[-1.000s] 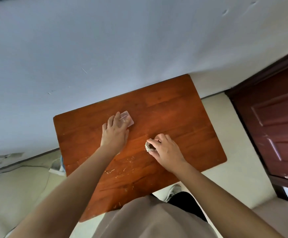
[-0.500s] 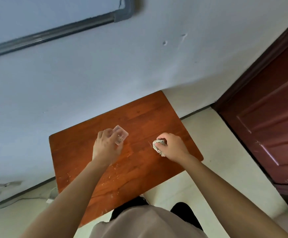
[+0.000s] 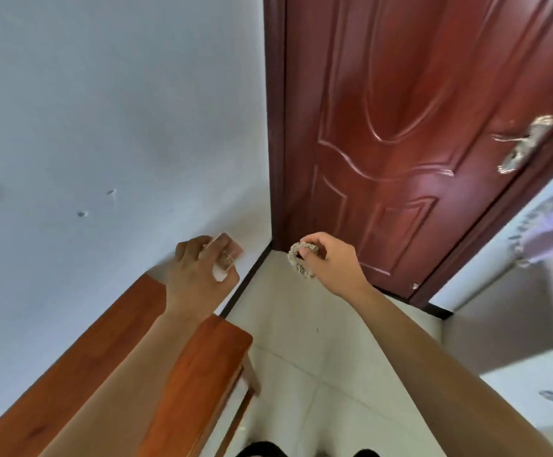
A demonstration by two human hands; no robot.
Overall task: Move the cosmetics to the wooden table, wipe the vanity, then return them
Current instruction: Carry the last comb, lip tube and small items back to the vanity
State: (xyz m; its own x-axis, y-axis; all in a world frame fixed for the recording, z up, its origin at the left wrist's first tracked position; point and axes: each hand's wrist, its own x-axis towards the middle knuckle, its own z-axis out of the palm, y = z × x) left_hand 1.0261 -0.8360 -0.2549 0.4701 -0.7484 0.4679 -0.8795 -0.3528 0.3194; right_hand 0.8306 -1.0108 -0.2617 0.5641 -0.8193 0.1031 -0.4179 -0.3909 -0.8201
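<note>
The small clear box [image 3: 225,255] is mid-frame, held by the left hand [image 3: 196,278] with fingers curled round it, above the wooden table [image 3: 202,364] at lower left. Beside it the right hand [image 3: 331,262] pinches a hair tie [image 3: 303,272]. A loose hold could drop either on the floor [image 3: 301,324]

A pale blue-grey painted wall [image 3: 104,110] fills the left side, marked by two small dents [image 3: 82,213]. It meets a dark brown door frame [image 3: 273,127] holding a glossy reddish-brown panelled door [image 3: 400,127] with curved mouldings and a silver lever handle [image 3: 522,145]. Soft daylight gleams on the door panels. Below lies a pale tiled floor [image 3: 318,324] with thin grout lines, edged by a dark skirting strip [image 3: 245,282]. A reddish-orange wooden tabletop [image 3: 71,374] stands against the wall at lower left.
</note>
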